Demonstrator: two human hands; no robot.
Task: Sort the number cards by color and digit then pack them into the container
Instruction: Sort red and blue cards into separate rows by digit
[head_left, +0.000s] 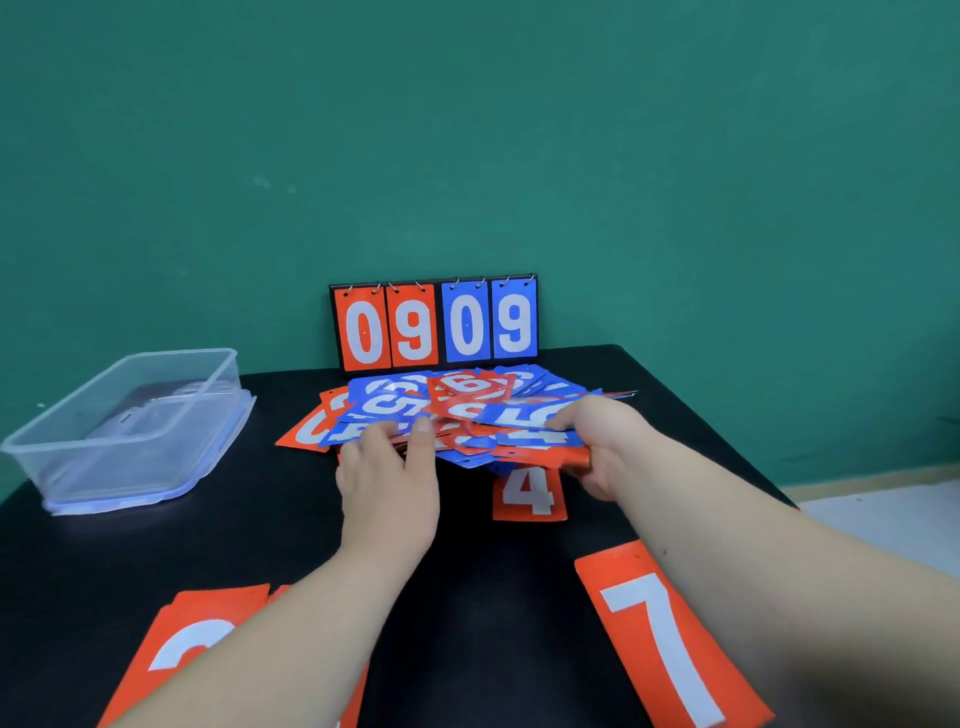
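Where teal wall (467, 130) backs black table (493, 597), cards (457, 410), container (78, 467)

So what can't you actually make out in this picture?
All head view:
- Pile: most digits are covered by overlapping cards and motion blur.
- Near-left red card: digit half hidden by the left forearm.
- Left hand: pinching a card or only touching, too blurred.
- Red 7: lower end cut off by the frame edge.

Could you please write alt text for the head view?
Left hand touches and right hand grips a pile of red and blue number cards on a black table. A clear container sits left; red 4 and 7 nearer.
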